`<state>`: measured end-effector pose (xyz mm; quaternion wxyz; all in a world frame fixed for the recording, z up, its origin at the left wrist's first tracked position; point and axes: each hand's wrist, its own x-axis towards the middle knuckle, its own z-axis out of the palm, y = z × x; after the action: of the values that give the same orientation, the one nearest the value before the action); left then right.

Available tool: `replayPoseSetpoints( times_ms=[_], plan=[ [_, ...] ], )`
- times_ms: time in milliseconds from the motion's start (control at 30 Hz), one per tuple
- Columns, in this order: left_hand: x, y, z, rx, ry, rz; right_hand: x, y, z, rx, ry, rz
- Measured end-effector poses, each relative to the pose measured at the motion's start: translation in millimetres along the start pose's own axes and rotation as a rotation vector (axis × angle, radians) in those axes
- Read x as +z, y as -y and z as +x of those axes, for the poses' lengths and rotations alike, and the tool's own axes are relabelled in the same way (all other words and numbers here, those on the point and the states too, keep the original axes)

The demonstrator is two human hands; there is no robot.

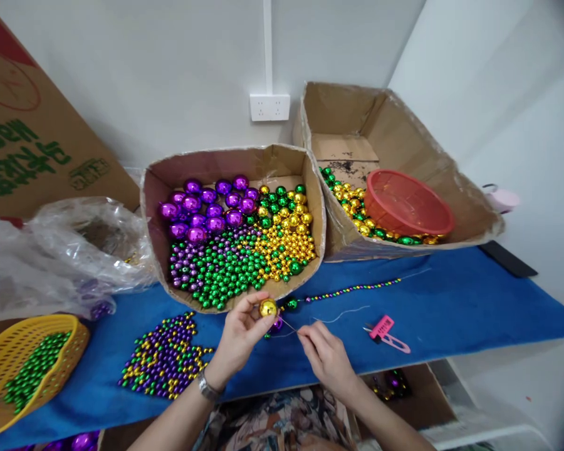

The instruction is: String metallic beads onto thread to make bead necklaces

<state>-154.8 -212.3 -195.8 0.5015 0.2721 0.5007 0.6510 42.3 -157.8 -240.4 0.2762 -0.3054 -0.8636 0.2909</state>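
L wrist: slvr metal band [208,386] | torso: multicol. floral-ptn garment [277,423], orange/cream/dk tones

Showed a table [451,319] under blue cloth. Carried toward the back a middle cardboard box [263,164] and, just beside, a right-hand cardboard box [338,109]. Held at left a yellow basket [73,351], then loose small beads [164,357]; farther right, a bead strand [352,290], pink snips [382,329] and a flat black slab [507,259].
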Motion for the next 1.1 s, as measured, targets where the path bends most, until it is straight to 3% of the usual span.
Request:
replayPoseSetpoints(
  times_ms=[200,633,1100],
  plan=[
    [2,-2,-4,-0.041,0.055,-0.086,-3,0,-3,-0.023,0.012,0.056],
    [-1,-9,-6,-0.151,0.034,-0.143,-7,7,-5,-0.004,0.069,0.116],
    [-1,-4,-11,-0.07,0.014,-0.103,-2,11,-3,0.003,0.036,0.13]
  ],
)
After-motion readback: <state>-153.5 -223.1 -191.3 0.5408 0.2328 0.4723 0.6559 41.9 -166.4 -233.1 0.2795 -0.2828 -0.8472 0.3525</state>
